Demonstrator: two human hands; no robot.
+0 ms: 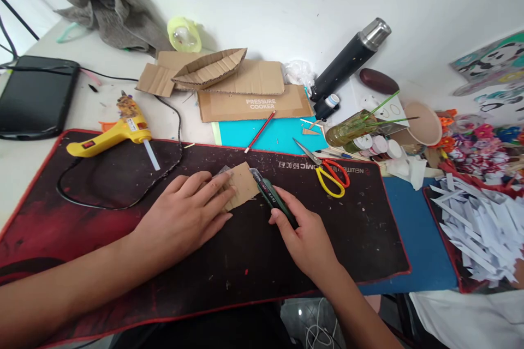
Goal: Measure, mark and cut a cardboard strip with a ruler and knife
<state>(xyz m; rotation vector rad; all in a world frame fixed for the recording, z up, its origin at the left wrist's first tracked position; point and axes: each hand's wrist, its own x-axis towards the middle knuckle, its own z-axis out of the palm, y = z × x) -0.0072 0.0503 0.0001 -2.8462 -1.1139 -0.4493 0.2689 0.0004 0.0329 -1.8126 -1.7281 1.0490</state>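
Note:
My left hand lies flat with fingers stretched over a small piece of brown cardboard, pressing it against the dark desk mat. Part of the cardboard is hidden under those fingers. Wrapped in my right hand is a dark green utility knife. Its front end touches or hangs just over the right edge of the cardboard; I cannot tell which. Scissors with red and yellow handles lie partly spread on the mat, right of the knife.
A yellow glue gun with its cord lies at left, near a black tablet. Cardboard pieces and a red pencil are behind the mat. A black thermos, paint jars and white paper strips stand or lie rightward.

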